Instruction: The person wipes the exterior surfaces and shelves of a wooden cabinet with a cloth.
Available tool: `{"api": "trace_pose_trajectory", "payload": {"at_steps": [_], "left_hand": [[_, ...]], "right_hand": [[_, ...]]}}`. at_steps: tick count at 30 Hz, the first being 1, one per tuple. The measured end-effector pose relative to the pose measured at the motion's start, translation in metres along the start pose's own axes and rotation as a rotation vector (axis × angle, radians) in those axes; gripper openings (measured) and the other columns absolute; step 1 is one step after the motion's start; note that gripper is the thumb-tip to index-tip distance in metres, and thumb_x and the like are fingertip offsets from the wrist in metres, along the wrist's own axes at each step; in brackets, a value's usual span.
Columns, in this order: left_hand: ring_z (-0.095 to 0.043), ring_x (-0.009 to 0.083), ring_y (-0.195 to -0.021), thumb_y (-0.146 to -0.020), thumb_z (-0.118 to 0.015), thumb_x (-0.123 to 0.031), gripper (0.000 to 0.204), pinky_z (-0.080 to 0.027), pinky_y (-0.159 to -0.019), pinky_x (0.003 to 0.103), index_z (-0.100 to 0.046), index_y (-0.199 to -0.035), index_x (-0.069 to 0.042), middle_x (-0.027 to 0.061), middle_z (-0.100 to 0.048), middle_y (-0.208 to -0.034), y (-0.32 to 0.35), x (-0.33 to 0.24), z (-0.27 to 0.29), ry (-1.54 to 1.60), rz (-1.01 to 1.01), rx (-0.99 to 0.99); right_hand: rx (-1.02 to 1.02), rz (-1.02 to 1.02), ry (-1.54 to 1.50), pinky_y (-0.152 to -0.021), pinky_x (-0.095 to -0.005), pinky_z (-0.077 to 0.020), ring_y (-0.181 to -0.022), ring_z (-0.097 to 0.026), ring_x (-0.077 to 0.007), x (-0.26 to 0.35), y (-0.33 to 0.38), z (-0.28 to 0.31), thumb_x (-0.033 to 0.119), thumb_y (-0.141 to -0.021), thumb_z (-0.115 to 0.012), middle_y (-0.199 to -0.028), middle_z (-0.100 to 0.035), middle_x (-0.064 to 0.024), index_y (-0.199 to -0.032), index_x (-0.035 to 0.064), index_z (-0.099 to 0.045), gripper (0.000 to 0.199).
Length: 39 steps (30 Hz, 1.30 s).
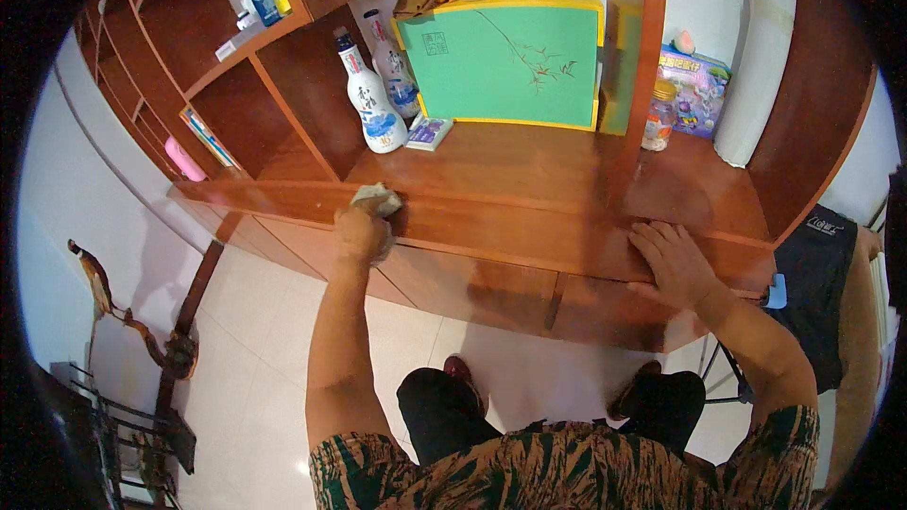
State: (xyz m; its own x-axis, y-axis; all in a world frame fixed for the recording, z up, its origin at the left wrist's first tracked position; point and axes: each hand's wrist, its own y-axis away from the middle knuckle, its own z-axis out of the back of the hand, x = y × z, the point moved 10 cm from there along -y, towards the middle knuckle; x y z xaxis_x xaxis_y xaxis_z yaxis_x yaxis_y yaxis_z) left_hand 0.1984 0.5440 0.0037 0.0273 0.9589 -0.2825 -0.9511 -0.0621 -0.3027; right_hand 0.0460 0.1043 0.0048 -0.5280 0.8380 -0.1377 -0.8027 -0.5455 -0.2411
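My left hand (357,234) is closed round a pale, crumpled cleaning cloth (377,198) and presses it on the front ledge of a reddish-brown wooden cabinet (491,229). Part of the cloth hangs below the hand over the edge. Farther right, my right hand (673,263) lies flat on the same ledge with its fingers spread, holding nothing. Behind the left hand, a white bottle (371,99) with a blue pattern stands on the cabinet top. Next to it are a second similar bottle (392,66) and a small purple-and-white box (430,133).
A green panel with a yellow frame (505,66) stands at the back. A lidded jar (658,118), a purple box (694,94) and a white roll (756,85) occupy the right compartment. A black bag (812,293) hangs at right. A twisted wooden piece (142,335) stands at left.
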Motion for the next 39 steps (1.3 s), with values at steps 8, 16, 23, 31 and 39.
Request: {"api": "trace_pose_trajectory", "payload": {"at_steps": [8, 16, 23, 31, 39], "left_hand": [[-0.052, 0.0312, -0.114, -0.087, -0.051, -0.014, 0.038, -0.047, -0.094, 0.042, -0.064, -0.121, -0.024, 0.0087, -0.065, -0.117, -0.028, 0.086, 0.008, 0.028, 0.423, -0.083], [-0.052, 0.0312, -0.112, -0.081, -0.056, -0.011, 0.037, -0.044, -0.095, 0.041, -0.065, -0.116, -0.021, 0.0079, -0.063, -0.118, -0.022, 0.026, 0.008, -0.205, 0.077, -0.047], [-0.054, 0.0326, -0.109, -0.077, -0.062, -0.013, 0.031, -0.043, -0.096, 0.039, -0.066, -0.107, -0.014, 0.0097, -0.063, -0.115, 0.050, -0.136, 0.000, -0.211, -0.431, -0.080], [-0.056, 0.0328, -0.109, -0.072, -0.066, -0.013, 0.039, -0.049, -0.091, 0.043, -0.065, -0.111, -0.011, 0.0106, -0.065, -0.109, 0.118, -0.289, -0.022, 0.058, -0.683, -0.094], [-0.057, 0.0239, -0.107, -0.075, -0.064, -0.016, 0.038, -0.050, -0.086, 0.039, -0.066, -0.113, -0.019, 0.0070, -0.064, -0.109, 0.133, -0.337, -0.056, 0.203, -0.760, 0.068]], "right_hand": [[-0.002, 0.015, 0.015, -0.104, -0.0502, -0.0320, -0.123, -0.041, -0.0356, -0.001, 0.001, -0.002, 0.047, -0.079, -0.066, -0.136, -0.046, -0.0165, -0.131, 0.0007, -0.046, 0.073], [-0.044, 0.059, 0.107, -0.104, -0.0492, -0.0332, -0.122, -0.042, -0.0357, 0.006, 0.003, 0.000, 0.050, -0.084, -0.060, -0.133, -0.049, -0.0179, -0.129, -0.0018, -0.049, 0.069], [-0.051, 0.079, 0.100, -0.104, -0.0476, -0.0330, -0.124, -0.041, -0.0347, 0.007, 0.000, -0.001, 0.048, -0.083, -0.060, -0.133, -0.048, -0.0177, -0.129, -0.0017, -0.048, 0.068], [-0.074, 0.040, 0.026, -0.102, -0.0526, -0.0320, -0.124, -0.040, -0.0361, 0.002, 0.002, 0.005, 0.044, -0.076, -0.069, -0.139, -0.042, -0.0168, -0.132, 0.0015, -0.044, 0.074], [0.021, -0.011, 0.059, -0.106, -0.0484, -0.0287, -0.128, -0.038, -0.0360, 0.001, 0.000, 0.000, 0.050, -0.080, -0.063, -0.143, -0.039, -0.0175, -0.136, -0.0002, -0.041, 0.078]]}}
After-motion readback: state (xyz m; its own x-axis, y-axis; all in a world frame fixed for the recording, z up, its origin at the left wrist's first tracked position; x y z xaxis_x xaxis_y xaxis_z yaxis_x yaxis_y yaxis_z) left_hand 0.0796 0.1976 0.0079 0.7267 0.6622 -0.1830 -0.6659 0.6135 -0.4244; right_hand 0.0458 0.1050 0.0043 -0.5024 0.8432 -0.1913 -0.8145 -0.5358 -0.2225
